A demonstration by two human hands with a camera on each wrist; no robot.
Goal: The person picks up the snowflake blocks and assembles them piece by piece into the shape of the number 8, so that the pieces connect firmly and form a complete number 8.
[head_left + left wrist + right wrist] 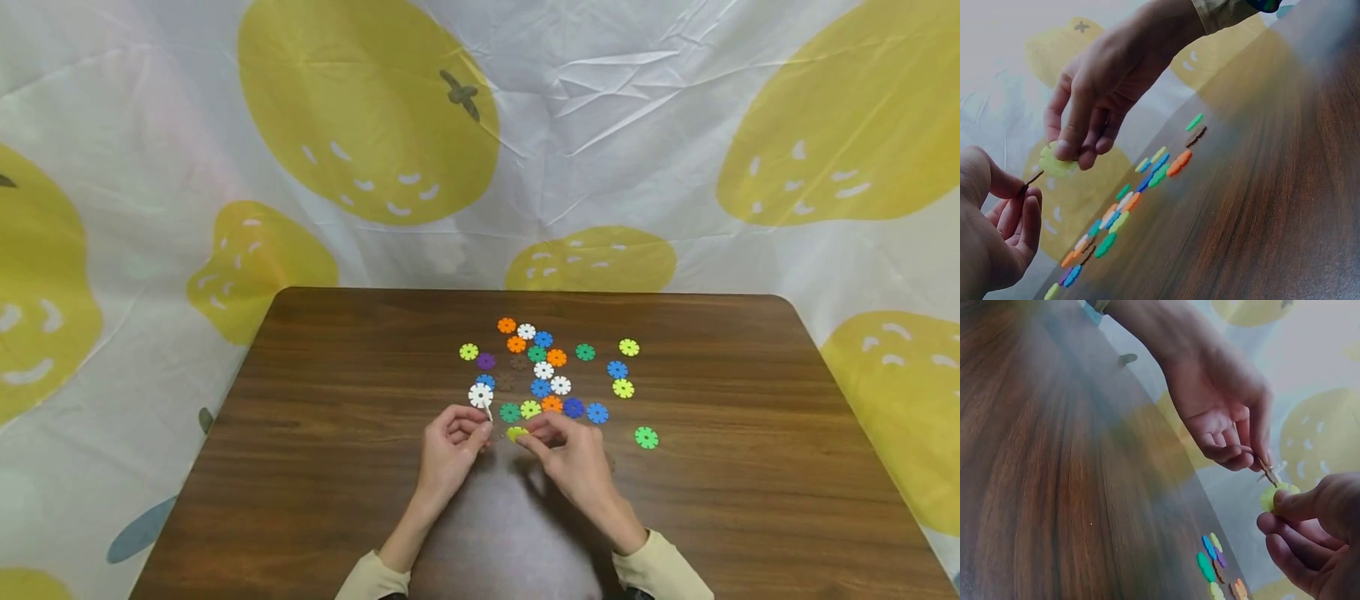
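My left hand (pixel 448 450) pinches a thin brown notched disc (pixel 1034 178) between thumb and fingers, seen edge-on in the left wrist view. A white notched disc (pixel 481 395) shows just above those fingertips in the head view, looking larger than the discs on the table. In the right wrist view, white notched edges (pixel 1281 467) show right beside the brown disc. My right hand (pixel 576 460) pinches a yellow-green notched disc (pixel 1054 161) by its edge. Both hands are raised over the table, and the yellow-green disc is close to the brown one.
Beyond my hands, several loose discs lie flat on the brown wooden table (pixel 315 467): orange (pixel 507 325), purple (pixel 486 362), blue (pixel 597 412) and others. A light green disc (pixel 647 437) lies farther right. A fruit-patterned cloth (pixel 405 258) hangs behind the table's far edge.
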